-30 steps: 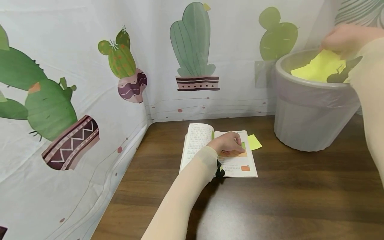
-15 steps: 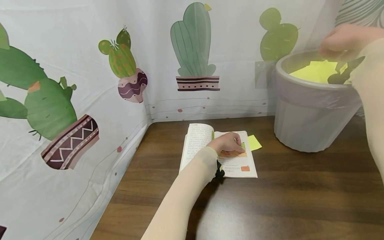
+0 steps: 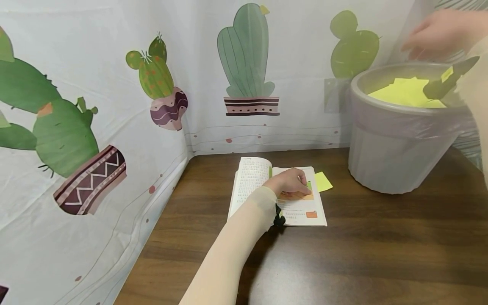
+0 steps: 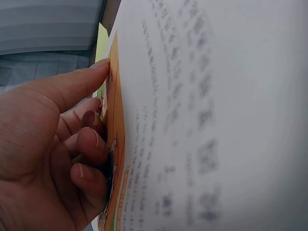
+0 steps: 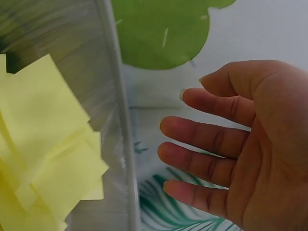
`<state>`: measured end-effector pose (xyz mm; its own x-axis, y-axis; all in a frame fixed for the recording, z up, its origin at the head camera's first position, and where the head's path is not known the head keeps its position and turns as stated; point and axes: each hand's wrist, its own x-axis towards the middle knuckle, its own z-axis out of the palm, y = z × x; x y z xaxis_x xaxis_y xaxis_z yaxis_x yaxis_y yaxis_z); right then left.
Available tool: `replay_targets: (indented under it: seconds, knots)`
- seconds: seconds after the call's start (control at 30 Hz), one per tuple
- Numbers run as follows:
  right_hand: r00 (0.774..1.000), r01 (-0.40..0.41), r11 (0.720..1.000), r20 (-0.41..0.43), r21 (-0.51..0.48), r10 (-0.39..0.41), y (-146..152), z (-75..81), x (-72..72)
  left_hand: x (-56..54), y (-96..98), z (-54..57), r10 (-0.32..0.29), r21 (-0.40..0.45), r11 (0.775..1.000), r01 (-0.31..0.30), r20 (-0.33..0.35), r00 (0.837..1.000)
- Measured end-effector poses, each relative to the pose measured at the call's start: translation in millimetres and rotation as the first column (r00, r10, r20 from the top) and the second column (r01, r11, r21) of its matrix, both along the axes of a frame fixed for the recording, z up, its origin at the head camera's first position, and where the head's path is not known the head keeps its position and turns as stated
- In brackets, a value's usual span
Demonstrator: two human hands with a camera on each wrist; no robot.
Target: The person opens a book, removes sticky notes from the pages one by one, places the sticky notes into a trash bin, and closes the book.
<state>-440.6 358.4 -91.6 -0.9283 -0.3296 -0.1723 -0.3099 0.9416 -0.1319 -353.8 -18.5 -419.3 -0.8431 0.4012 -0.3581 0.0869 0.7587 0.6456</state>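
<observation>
An open book [image 3: 251, 178] with printed text and coloured pictures lies on the brown table. My left hand [image 3: 289, 181] rests on its right-hand page, thumb tip touching the picture and the other fingers loosely bent against it, as the left wrist view shows. A yellow sticky note [image 3: 323, 181] pokes out past the book's right edge. Over the grey lined bin [image 3: 389, 156] at the right, my right hand [image 3: 444, 36] hovers, blurred. In the right wrist view its fingers [image 5: 197, 156] are spread with nothing held. Several yellow sticky notes [image 5: 53, 125] lie inside the bin.
A white cloth printed with cacti [image 3: 249, 59] hangs behind and left of the table [image 3: 362, 254]. The bin stands at the table's back right. A black wrist strap [image 3: 280, 215] sits by my left wrist over the book's lower edge.
A yellow sticky note under my right hand has dropped into the bin with the others. My right hand has risen away from the bin. The left hand stays in place on the book.
</observation>
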Motion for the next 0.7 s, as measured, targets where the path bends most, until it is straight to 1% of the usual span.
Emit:
replay_targets:
  seconds: [0.07, 0.17, 0.27, 0.4, 0.57, 0.7]
  knots:
    - [1.0, -0.017, 1.0, -0.02, 0.004, 0.017, -6.4, 6.6, 4.8, -0.4, 0.0, -0.1, 0.003, 0.002, 1.0, -0.003, -0.005, 1.0]
    - [0.999, -0.032, 0.999, -0.013, -0.012, 0.032, -16.9, 14.7, 11.9, -1.0, -0.7, -0.4, 0.01, 0.011, 1.0, -0.01, 0.001, 1.0]
    - [0.997, -0.07, 0.998, -0.015, -0.006, 0.07, -26.6, 18.5, 17.9, -2.4, -1.7, -1.7, 0.012, 0.006, 1.0, -0.012, 0.001, 1.0]
    - [0.992, -0.114, 0.993, -0.061, -0.009, 0.113, -44.5, 16.5, 27.2, -2.7, -3.5, -2.5, 0.002, -0.007, 1.0, -0.003, -0.013, 1.0]
    - [0.981, -0.138, 0.99, -0.14, -0.017, 0.135, -76.8, 11.3, 40.4, 0.2, -6.0, -0.9, 0.02, 0.038, 0.999, -0.021, 0.021, 1.0]
    - [0.966, -0.169, 0.984, -0.207, -0.062, 0.153, -99.3, 0.9, 58.8, 1.2, -7.4, -0.9, 0.019, 0.051, 0.998, -0.02, 0.024, 1.0]
